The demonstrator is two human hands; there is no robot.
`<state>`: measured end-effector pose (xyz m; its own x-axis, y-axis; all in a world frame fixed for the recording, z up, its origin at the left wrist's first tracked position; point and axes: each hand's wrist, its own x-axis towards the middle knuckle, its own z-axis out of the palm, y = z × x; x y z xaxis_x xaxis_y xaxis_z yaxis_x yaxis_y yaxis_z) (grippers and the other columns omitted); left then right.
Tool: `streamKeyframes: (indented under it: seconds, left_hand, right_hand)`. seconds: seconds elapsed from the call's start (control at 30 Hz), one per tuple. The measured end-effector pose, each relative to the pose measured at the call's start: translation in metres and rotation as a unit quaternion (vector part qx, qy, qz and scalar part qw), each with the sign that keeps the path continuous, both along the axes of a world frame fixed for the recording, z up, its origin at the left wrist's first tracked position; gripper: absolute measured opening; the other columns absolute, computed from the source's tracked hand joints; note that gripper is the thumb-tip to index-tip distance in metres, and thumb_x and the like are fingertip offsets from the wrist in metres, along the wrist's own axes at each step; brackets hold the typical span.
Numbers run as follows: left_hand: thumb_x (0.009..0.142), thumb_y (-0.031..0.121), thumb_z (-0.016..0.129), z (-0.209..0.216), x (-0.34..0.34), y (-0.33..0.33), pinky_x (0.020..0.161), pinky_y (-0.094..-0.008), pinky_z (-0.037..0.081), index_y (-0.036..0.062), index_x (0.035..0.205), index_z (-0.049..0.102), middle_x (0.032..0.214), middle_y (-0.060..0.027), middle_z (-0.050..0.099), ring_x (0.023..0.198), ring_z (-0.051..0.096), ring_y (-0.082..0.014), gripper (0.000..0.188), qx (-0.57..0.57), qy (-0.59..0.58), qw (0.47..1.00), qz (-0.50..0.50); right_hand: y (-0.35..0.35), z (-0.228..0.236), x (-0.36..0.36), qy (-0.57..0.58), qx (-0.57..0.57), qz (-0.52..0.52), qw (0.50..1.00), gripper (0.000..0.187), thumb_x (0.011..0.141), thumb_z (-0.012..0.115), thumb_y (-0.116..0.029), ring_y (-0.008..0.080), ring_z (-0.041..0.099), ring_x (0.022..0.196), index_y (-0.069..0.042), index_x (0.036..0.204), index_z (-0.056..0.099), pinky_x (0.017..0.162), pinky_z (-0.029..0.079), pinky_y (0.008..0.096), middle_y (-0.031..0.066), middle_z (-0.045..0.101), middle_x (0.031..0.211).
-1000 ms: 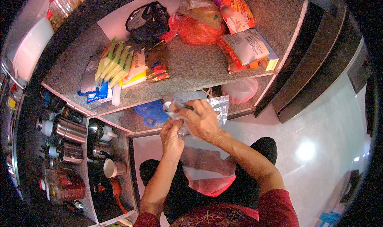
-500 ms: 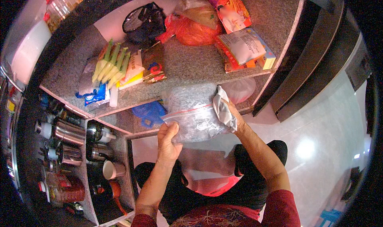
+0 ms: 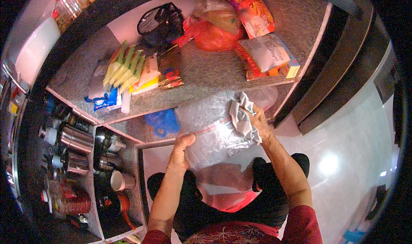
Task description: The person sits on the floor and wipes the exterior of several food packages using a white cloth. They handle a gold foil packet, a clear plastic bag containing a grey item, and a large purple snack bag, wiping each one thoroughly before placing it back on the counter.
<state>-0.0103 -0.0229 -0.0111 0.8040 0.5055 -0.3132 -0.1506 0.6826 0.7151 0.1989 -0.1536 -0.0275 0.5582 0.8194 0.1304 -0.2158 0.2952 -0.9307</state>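
A clear plastic zip bag (image 3: 204, 119) with a red seal line and greyish contents I cannot make out hangs in front of the shelf edge. My left hand (image 3: 181, 151) is closed on its left edge, thumb on top. At its right side my right hand (image 3: 260, 123) is closed round a crumpled pale grey cloth (image 3: 241, 115), which lies against the bag's surface. Some of the right fingers are hidden behind the cloth. Just left of the bag, a blue plastic bag (image 3: 163, 122) sits on the lower shelf.
On the stone shelf (image 3: 201, 74) lie green-and-white packets (image 3: 124, 70), a black bag (image 3: 161, 27), a red plastic bag (image 3: 216, 36) and snack packs (image 3: 266, 53). Metal pots (image 3: 77, 141) and a white cup (image 3: 121, 181) fill the left compartments. Dark panels (image 3: 330, 81) stand at right.
The zip bag has tilted, its lower left corner dropping. The cloth has bunched up and slid further over the bag's right part with my right hand. My left hand still grips the left edge.
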Motion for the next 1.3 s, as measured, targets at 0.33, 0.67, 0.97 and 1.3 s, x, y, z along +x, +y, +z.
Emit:
streamKeyframes:
  seconds: [0.33,0.67,0.97,1.3]
  left_hand:
    - [0.075,0.003,0.059,0.003,0.015,-0.003,0.084,-0.0335,0.047,0.0047,0.121,0.043,0.109,-0.0073,0.056,0.098,0.056,-0.0193,0.049,0.140,-0.069,0.979,0.130]
    - [0.072,-0.002,0.060,-0.006,0.017,-0.014,0.086,-0.0342,0.048,0.0077,0.126,0.036,0.116,-0.0081,0.052,0.101,0.056,-0.0213,0.060,0.078,-0.089,0.986,0.119]
    - [0.072,0.002,0.063,0.001,0.011,-0.024,0.084,-0.0323,0.047,0.0057,0.121,0.042,0.108,-0.0083,0.057,0.097,0.057,-0.0188,0.054,0.117,-0.074,0.989,0.058]
    - [0.072,-0.001,0.065,0.001,0.015,-0.017,0.083,-0.0320,0.048,0.0069,0.125,0.038,0.108,-0.0080,0.056,0.095,0.057,-0.0168,0.060,0.095,-0.032,0.991,0.092]
  right_hand:
    - [-0.002,0.037,0.019,-0.204,0.001,-0.351,0.914,0.030,0.087,0.051,-0.012,0.0189,0.055,0.088,-0.004,0.115,0.049,0.080,0.045,0.0316,0.0088,0.057,0.097]
    - [0.022,0.059,-0.071,-0.653,-0.009,-0.182,0.735,0.041,0.067,0.064,-0.022,0.0329,0.041,0.110,-0.029,0.107,0.060,0.085,0.034,0.0469,0.0103,0.045,0.121]
    - [0.033,0.041,-0.016,-0.380,-0.067,-0.268,0.883,0.026,0.085,0.048,-0.008,0.0270,0.055,0.088,-0.004,0.110,0.056,0.081,0.043,0.0332,0.0140,0.057,0.097]
    - [0.012,0.063,-0.005,-0.420,0.006,-0.394,0.818,0.030,0.080,0.053,-0.007,0.0311,0.053,0.091,-0.001,0.109,0.055,0.082,0.041,0.0378,0.0161,0.057,0.101]
